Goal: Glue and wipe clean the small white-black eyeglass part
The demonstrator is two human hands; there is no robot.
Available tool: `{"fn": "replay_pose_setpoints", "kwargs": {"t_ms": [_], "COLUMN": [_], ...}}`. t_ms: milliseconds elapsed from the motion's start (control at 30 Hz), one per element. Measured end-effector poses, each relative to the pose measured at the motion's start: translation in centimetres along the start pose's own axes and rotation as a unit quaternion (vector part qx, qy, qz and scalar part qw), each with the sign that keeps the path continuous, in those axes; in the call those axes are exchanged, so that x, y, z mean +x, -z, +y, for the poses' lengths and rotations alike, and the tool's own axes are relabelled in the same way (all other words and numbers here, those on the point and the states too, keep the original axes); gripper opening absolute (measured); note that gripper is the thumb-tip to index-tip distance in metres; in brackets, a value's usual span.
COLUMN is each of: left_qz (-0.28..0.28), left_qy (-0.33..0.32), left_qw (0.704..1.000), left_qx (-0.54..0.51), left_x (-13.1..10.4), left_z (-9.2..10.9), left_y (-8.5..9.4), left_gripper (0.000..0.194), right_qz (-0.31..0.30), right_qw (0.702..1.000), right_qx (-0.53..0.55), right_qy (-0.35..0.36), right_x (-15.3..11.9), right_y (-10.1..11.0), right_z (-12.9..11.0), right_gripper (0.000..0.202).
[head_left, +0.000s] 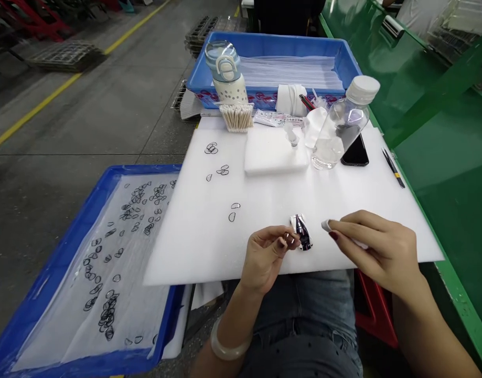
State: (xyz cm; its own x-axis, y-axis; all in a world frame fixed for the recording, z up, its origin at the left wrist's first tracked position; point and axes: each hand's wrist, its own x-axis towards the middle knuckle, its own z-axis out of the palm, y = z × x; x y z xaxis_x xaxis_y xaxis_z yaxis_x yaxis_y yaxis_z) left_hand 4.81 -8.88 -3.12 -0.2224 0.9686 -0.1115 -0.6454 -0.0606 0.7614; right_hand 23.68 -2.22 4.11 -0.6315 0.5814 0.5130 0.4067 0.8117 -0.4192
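Observation:
My left hand [268,252] is pinched on a small dark ring-like piece [291,239], just over the front part of the white board [201,231]. Right behind its fingertips lies a small black and white object [301,232]. To the right, my right hand [376,247] holds a small white piece [326,226] between thumb and fingers, apart from the left hand. Several thin black rings, among them one pair [233,211], lie on the left part of the board.
A blue tray [170,310] of black rings stands at the left. Behind are cotton swabs [237,118], a dotted bottle [228,73], a white foam block [276,152], a clear bottle [339,131], a phone [356,152], tweezers [393,169] and a blue bin [272,44].

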Motion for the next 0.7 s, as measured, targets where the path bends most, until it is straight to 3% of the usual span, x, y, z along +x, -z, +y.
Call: {"fn": "replay_pose_setpoints", "kwargs": {"t_ms": [100,167,233,300,400,500,700], "left_qz": [0.006,0.032,0.041,0.021,-0.010,-0.002,0.027], "left_qy": [-0.034,-0.122,-0.242,-0.329,-0.372,-0.358,-0.274], "left_qw": [0.996,0.963,0.870,0.776,0.702,0.691,0.730], "left_qx": [0.078,0.239,0.427,0.538,0.607,0.628,0.625], "left_x": [-0.7,-1.2,-1.4,-1.4,-1.1,-0.9,-0.9], "left_z": [0.3,0.1,-0.3,-0.9,-1.7,-1.7,-1.3], "left_y": [0.4,0.5,0.3,0.0,-0.5,-0.6,-0.3], "left_gripper": [0.018,0.017,0.018,0.016,0.013,0.013,0.026], "right_qz": [0.008,-0.003,-0.018,-0.026,-0.027,-0.039,-0.047], "right_qw": [0.994,0.985,0.976,0.970,0.965,0.963,0.959], "right_qx": [0.058,0.092,0.117,0.131,0.134,0.125,0.109], "right_qy": [-0.089,-0.144,-0.181,-0.204,-0.225,-0.237,-0.258], "right_x": [-1.5,-2.4,-3.0,-3.3,-3.3,-3.1,-2.8], "right_y": [-0.5,-1.5,-2.6,-3.5,-4.5,-4.8,-5.1], "right_z": [0.9,1.3,1.5,1.6,1.5,1.3,1.1], "right_gripper": [0.019,0.017,0.016,0.016,0.016,0.016,0.015]}}
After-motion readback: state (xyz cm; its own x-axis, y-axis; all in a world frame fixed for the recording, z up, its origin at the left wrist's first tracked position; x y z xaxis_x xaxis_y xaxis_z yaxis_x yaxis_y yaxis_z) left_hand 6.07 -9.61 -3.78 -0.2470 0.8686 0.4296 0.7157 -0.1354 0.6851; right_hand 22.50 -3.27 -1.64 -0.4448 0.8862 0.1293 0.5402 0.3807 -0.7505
